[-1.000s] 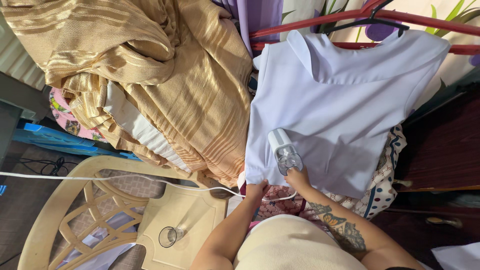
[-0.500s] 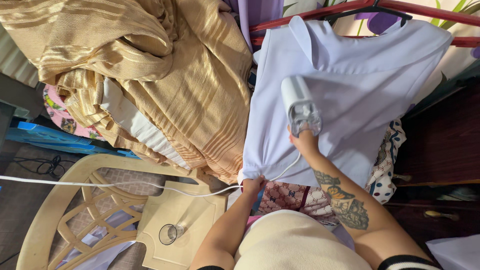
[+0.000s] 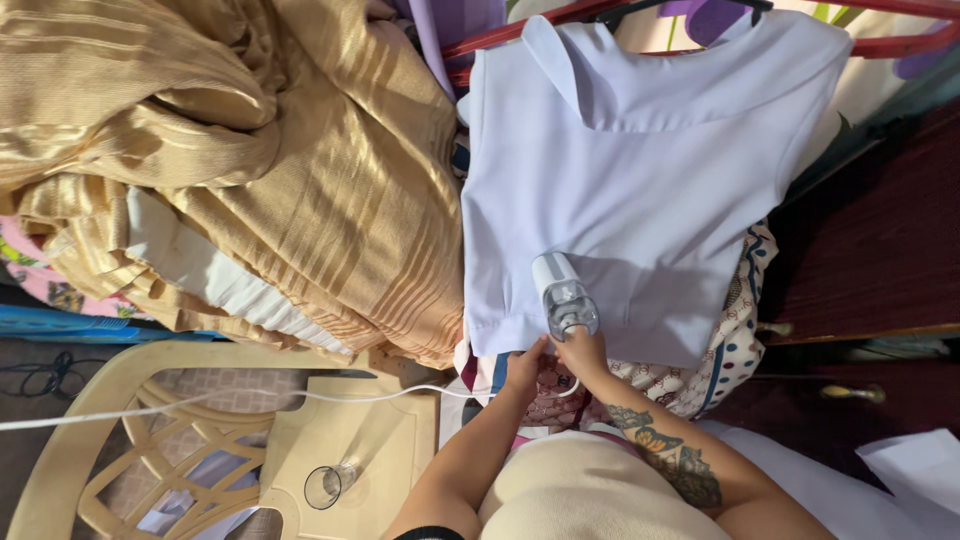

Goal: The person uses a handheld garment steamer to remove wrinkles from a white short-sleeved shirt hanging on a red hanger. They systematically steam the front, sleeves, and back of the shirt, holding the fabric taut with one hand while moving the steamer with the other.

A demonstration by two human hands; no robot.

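Your view, supports only: red rail (image 3: 890, 45) at top w/ hanger (image 3: 690, 6) carrying white blouse (image 3: 640, 190). Beige plastic chair (image 3: 150, 440) lower left; clear glass (image 3: 325, 485) lying on its side on the seat, white cord (image 3: 200, 405) draped across it. Gold fabric pile (image 3: 250, 170) just beside blouse, what it rests on hidden.

The hanger (image 3: 690, 8) runs off the top edge — the blouse (image 3: 640, 180) hides its shoulders.

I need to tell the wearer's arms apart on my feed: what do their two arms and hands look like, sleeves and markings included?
Both forearms are bare. The right forearm carries a large tattoo, with an orange butterfly shape above dark blue-grey shading. The left forearm has no markings; a dark band edged in white shows near its elbow at the bottom of the frame. No rings or watch show on the left hand or right hand.
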